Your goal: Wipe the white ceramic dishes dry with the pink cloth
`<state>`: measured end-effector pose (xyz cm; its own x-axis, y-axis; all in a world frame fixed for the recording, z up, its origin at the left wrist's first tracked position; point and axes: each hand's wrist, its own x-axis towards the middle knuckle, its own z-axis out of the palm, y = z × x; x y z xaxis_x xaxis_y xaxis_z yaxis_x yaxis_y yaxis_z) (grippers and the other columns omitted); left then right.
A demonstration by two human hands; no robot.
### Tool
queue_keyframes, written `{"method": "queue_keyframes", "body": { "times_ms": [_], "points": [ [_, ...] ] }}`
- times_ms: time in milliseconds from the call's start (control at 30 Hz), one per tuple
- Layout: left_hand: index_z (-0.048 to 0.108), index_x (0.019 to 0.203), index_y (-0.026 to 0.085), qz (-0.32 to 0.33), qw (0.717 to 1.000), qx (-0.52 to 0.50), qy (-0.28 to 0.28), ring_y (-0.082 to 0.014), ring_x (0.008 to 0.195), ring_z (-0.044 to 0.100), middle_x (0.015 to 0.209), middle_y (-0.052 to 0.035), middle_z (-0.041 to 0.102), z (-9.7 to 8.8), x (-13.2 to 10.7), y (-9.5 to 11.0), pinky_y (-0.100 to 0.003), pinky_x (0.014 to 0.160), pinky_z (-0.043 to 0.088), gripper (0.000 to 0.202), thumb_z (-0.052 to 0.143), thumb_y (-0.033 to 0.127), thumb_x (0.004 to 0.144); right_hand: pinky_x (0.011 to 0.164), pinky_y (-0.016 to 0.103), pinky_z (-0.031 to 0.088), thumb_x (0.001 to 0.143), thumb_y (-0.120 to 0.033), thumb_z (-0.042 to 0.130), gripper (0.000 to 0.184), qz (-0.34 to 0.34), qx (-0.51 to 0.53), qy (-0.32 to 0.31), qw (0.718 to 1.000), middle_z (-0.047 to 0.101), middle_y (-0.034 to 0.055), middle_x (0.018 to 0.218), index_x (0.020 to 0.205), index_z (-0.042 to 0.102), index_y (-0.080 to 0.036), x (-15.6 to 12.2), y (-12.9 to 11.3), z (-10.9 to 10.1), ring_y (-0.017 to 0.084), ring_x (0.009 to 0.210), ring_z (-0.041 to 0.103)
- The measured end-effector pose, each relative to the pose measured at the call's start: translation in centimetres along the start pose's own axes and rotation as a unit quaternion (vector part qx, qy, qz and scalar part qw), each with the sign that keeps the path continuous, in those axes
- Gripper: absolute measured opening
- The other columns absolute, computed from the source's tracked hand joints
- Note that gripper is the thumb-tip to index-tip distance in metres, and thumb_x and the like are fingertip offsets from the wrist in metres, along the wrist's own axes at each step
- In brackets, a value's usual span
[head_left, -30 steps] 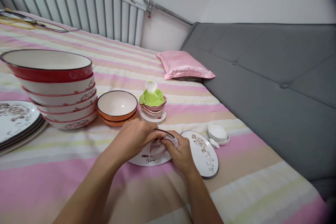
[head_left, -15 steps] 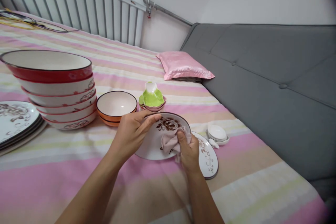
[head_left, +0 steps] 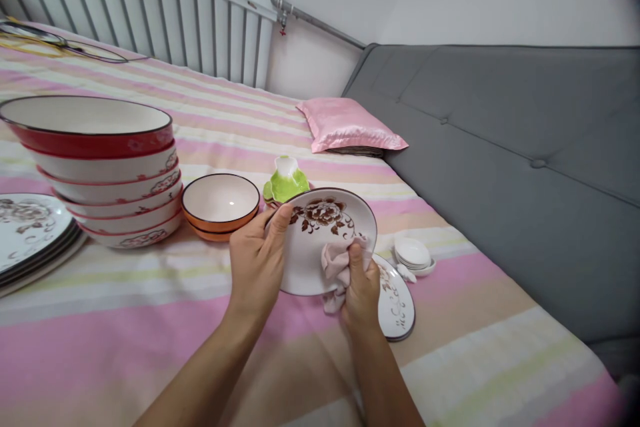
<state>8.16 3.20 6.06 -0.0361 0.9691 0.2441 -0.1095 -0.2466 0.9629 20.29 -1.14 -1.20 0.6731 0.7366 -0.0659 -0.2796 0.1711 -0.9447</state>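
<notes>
Now the left hand grips the tilted plate by its left rim, thumb on top; right hand fingers pinch a pink cloth against its near edge.

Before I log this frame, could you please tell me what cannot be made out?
Head view only:
Green dish: lower part behind the held plate.
Flat plate: left part behind the right hand and cloth.
Plate stack: cut by the left edge.
Left hand: fingers behind the held plate.

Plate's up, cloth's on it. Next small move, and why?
Probably slide the cloth up across the plate toward the flower print: the right hand presses it only at the lower right rim, while the left hand holds the plate tilted.
</notes>
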Motion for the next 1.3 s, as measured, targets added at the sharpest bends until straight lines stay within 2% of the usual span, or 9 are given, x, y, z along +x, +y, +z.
{"method": "queue_keyframes", "body": {
  "times_ms": [233, 367, 533, 633, 767, 867, 1067, 1200, 1300],
  "points": [
    [0.068, 0.088, 0.016, -0.038, 0.995, -0.065, 0.058, -0.0145, 0.067, 0.06, 0.074, -0.0028, 0.068, 0.9, -1.0, 0.3, -0.021, 0.053, 0.046, 0.039, 0.055, 0.052, 0.08, 0.024, 0.012, 0.026, 0.073, -0.058, 0.061, 0.044, -0.017, 0.013, -0.002, 1.0, 0.052, -0.0074, 0.045, 0.078, 0.058, -0.015, -0.3, 0.2, 0.5, 0.003, 0.027, 0.036],
    [0.066, 0.088, 0.016, -0.05, 0.99, -0.102, 0.088, -0.0157, 0.074, 0.061, 0.078, -0.0033, 0.069, 1.3, -1.3, -0.5, -0.023, 0.061, 0.049, 0.039, 0.054, 0.052, 0.081, 0.025, 0.014, 0.027, 0.072, -0.058, 0.062, 0.043, -0.013, 0.017, -0.004, 1.0, 0.046, -0.009, 0.04, 0.07, 0.056, -0.016, -0.7, 0.4, 0.9, 0.003, 0.027, 0.033],
    [0.064, 0.091, 0.018, -0.07, 0.976, -0.162, 0.126, -0.0146, 0.07, 0.062, 0.079, -0.0025, 0.068, 2.0, -1.9, -1.4, -0.024, 0.06, 0.05, 0.038, 0.054, 0.053, 0.081, 0.027, 0.014, 0.029, 0.072, -0.057, 0.062, 0.041, -0.006, 0.035, -0.006, 0.999, 0.044, -0.009, 0.04, 0.068, 0.055, -0.016, -1.0, 0.7, 1.2, 0.004, 0.029, 0.036],
    [0.063, 0.096, 0.018, -0.06, 0.972, -0.181, 0.137, -0.0159, 0.081, 0.065, 0.088, -0.0044, 0.069, 2.5, -2.3, -1.4, -0.025, 0.071, 0.051, 0.039, 0.052, 0.053, 0.083, 0.028, 0.014, 0.033, 0.071, -0.056, 0.064, 0.041, 0.002, 0.043, -0.004, 0.999, 0.046, -0.0088, 0.042, 0.071, 0.054, -0.017, -1.1, 0.6, 1.3, 0.005, 0.03, 0.04],
    [0.061, 0.104, 0.019, -0.05, 0.971, -0.196, 0.126, -0.0178, 0.093, 0.064, 0.103, -0.0066, 0.068, 2.9, -2.6, -1.2, -0.027, 0.079, 0.05, 0.042, 0.046, 0.054, 0.086, 0.028, 0.014, 0.033, 0.069, -0.057, 0.066, 0.041, 0.033, 0.066, -0.023, 0.997, 0.046, -0.0096, 0.042, 0.074, 0.053, -0.018, -1.2, 0.6, 1.5, 0.005, 0.03, 0.04],
    [0.06, 0.107, 0.02, -0.054, 0.97, -0.197, 0.13, -0.0177, 0.094, 0.064, 0.105, -0.0067, 0.068, 3.1, -2.9, -1.2, -0.028, 0.079, 0.05, 0.045, 0.042, 0.055, 0.087, 0.028, 0.013, 0.03, 0.069, -0.055, 0.066, 0.04, 0.041, 0.083, -0.03, 0.995, 0.047, -0.0096, 0.043, 0.075, 0.053, -0.018, -1.1, 0.9, 1.5, 0.005, 0.032, 0.042],
    [0.062, 0.106, 0.02, -0.053, 0.964, -0.236, 0.113, -0.0181, 0.097, 0.063, 0.104, -0.0065, 0.068, 3.5, -3.0, -1.6, -0.028, 0.082, 0.049, 0.042, 0.044, 0.053, 0.087, 0.033, 0.014, 0.038, 0.07, -0.05, 0.068, 0.036, 0.023, 0.085, -0.056, 0.995, 0.059, -0.0047, 0.053, 0.079, 0.057, -0.017, -0.9, 0.6, 1.2, 0.008, 0.042, 0.054],
    [0.065, 0.105, 0.016, -0.08, 0.959, -0.26, 0.079, -0.021, 0.096, 0.064, 0.101, -0.008, 0.07, 3.0, -1.3, -2.3, -0.029, 0.08, 0.05, 0.043, 0.053, 0.05, 0.082, 0.031, 0.015, 0.037, 0.07, -0.051, 0.068, 0.037, -0.004, 0.064, -0.02, 0.998, 0.057, -0.0046, 0.052, 0.074, 0.056, -0.016, -0.1, -0.1, 0.2, 0.008, 0.039, 0.052],
    [0.069, 0.096, 0.011, -0.095, 0.973, -0.208, 0.031, -0.0232, 0.086, 0.066, 0.09, -0.0098, 0.072, 1.7, 0.4, -2.6, -0.03, 0.073, 0.05, 0.048, 0.052, 0.053, 0.081, 0.034, 0.017, 0.039, 0.069, -0.051, 0.069, 0.038, -0.051, 0.034, 0.021, 0.998, 0.053, -0.006, 0.049, 0.073, 0.057, -0.015, 0.9, -0.5, -0.9, 0.007, 0.037, 0.048]
  ]
}}
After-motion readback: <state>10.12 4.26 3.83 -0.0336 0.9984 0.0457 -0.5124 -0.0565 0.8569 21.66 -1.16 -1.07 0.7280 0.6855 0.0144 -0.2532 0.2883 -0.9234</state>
